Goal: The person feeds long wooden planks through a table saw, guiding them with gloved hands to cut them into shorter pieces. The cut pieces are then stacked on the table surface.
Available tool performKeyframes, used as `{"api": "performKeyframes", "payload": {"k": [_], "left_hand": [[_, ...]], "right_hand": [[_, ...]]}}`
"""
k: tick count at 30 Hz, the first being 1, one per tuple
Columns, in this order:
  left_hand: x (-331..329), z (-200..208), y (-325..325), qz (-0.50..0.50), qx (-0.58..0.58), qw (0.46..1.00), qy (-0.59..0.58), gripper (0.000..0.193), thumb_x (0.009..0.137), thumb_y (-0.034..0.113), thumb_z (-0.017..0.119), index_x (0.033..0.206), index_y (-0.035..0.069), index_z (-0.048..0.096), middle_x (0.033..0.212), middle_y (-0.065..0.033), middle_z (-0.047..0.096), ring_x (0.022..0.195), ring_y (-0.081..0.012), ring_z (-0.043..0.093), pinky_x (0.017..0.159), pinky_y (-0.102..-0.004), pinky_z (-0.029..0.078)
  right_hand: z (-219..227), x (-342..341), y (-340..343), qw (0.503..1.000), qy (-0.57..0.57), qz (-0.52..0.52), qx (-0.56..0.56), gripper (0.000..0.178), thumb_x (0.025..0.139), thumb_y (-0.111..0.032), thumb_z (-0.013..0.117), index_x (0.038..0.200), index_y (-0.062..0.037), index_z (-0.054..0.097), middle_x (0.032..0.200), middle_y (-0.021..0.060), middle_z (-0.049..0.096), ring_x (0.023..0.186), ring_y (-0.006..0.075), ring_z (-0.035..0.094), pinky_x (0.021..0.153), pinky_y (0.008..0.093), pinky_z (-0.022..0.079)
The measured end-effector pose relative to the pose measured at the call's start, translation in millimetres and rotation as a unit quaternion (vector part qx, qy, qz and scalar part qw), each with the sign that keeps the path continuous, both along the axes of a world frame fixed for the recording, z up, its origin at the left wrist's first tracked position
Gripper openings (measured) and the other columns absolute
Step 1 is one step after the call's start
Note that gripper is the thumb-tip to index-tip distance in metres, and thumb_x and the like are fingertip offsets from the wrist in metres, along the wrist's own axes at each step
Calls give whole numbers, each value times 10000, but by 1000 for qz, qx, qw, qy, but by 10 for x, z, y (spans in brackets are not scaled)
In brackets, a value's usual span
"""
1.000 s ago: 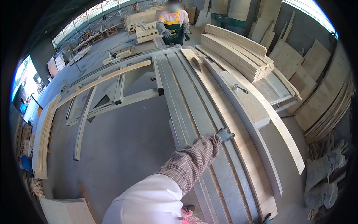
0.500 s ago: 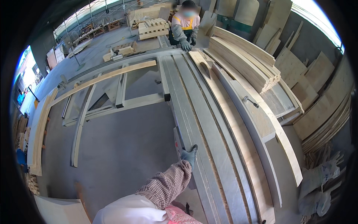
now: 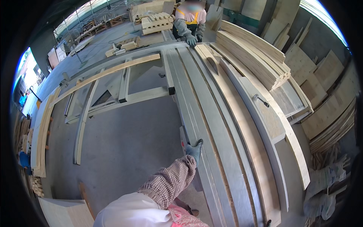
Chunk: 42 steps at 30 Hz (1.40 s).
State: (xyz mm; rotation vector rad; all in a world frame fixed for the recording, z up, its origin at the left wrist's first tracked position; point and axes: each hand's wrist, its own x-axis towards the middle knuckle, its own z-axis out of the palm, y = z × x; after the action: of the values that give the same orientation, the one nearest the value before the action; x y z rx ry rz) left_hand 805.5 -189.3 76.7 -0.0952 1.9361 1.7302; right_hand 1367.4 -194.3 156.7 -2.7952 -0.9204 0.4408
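My left hand, in a grey-blue glove, grips the left edge of the long metal sliding table of a panel saw. Its thumb lies on top, while the other fingers are mostly hidden at the side. A long pale wooden board lies along the table's right side, next to the saw blade. A dark tip, likely of my right hand, shows at the board's near end; the rest is out of view. At the far end, a co-worker's gloved hand is by the board's end.
A grey fence with a lever handle runs right of the board. Curved wooden strips are stacked beyond it. To the left extends a metal outrigger frame with a wooden strip across it. Plywood sheets lean at right.
The view has shifted slightly, and a shoe now shows below my left sleeve. The co-worker's hands have come closer together. My left hand stays on the table edge.
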Motion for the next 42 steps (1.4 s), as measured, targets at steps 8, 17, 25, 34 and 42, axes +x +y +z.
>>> {"api": "performKeyframes", "payload": {"k": [8,17,25,34,42], "left_hand": [[-328,36,194,15,0,999,-32,364,704,155,750,951,-30,558,796,-95,624,627,-150,592,572,-259,476],[-582,46,268,14,13,999,-27,432,700,187,756,999,-42,545,850,-111,629,712,-185,607,635,-289,485],[-607,131,261,-6,-44,996,75,567,694,321,750,1065,-54,542,953,-158,627,837,-245,603,774,-346,459],[-591,276,251,-33,-38,992,119,649,697,332,749,1142,-57,481,1012,-168,607,895,-275,593,815,-350,452],[-991,-994,243,-19,-69,994,88,657,670,312,768,1155,-23,478,1105,-157,571,969,-280,558,871,-365,420]], "right_hand": [[-69,39,-61,999,-24,-32,-5,957,541,-701,635,1095,71,522,1040,207,583,933,317,563,789,369,468],[-124,-22,-106,997,-46,-60,-8,969,507,-688,677,1085,76,523,1054,218,579,961,332,555,816,382,456],[-86,21,-84,994,-66,-92,-11,982,478,-677,714,1076,79,525,1067,227,574,987,346,549,840,394,447],[-371,245,-213,987,-118,21,106,979,556,-561,744,1222,78,420,1194,264,485,1104,382,463,945,405,371],[-390,15,-216,976,-134,27,172,852,555,-363,821,1203,46,450,1157,222,501,1063,364,482,919,410,394]]}}
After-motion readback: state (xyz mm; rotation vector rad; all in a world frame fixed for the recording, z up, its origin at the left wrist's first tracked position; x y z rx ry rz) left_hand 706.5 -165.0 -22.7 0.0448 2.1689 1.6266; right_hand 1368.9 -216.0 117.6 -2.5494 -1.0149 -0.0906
